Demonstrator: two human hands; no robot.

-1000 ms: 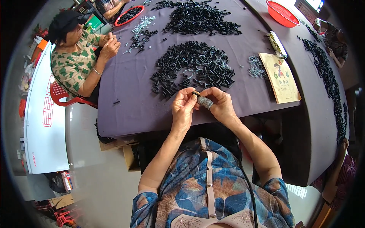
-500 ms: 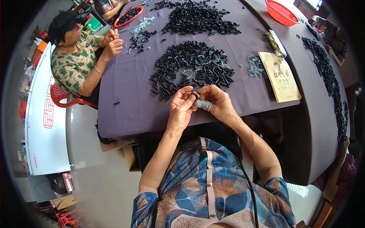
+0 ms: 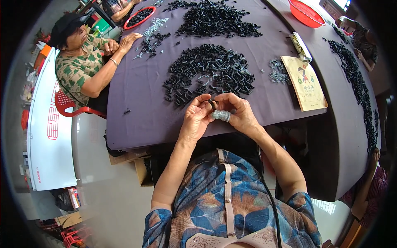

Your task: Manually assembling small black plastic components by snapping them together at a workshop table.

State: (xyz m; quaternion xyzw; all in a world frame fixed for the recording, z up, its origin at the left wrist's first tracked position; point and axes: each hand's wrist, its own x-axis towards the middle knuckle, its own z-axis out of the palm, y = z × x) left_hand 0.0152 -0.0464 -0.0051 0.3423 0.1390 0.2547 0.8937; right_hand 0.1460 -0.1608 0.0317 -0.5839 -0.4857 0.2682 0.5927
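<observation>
Table (image 3: 140, 109) covered with purple-grey cloth. Co-worker (image 3: 79, 74) in leaf-patterned shirt seated at left side, one hand laid on table edge. Heap of black pieces (image 3: 229, 74) spread just beyond hands, grey bits mixed in. Booklet (image 3: 306, 91) laid near right edge. Left hand (image 3: 196, 119) closed, thumb and forefinger pinched. Right hand (image 3: 243, 117) curled, fingertips set close; firmness of its grip cannot be told. Grey wrapping (image 3: 221, 115) seen at right-hand digit. Small black piece (image 3: 212, 105) held between hands, above near edge of table.

Co-worker's hands (image 3: 130, 40) now apart
</observation>
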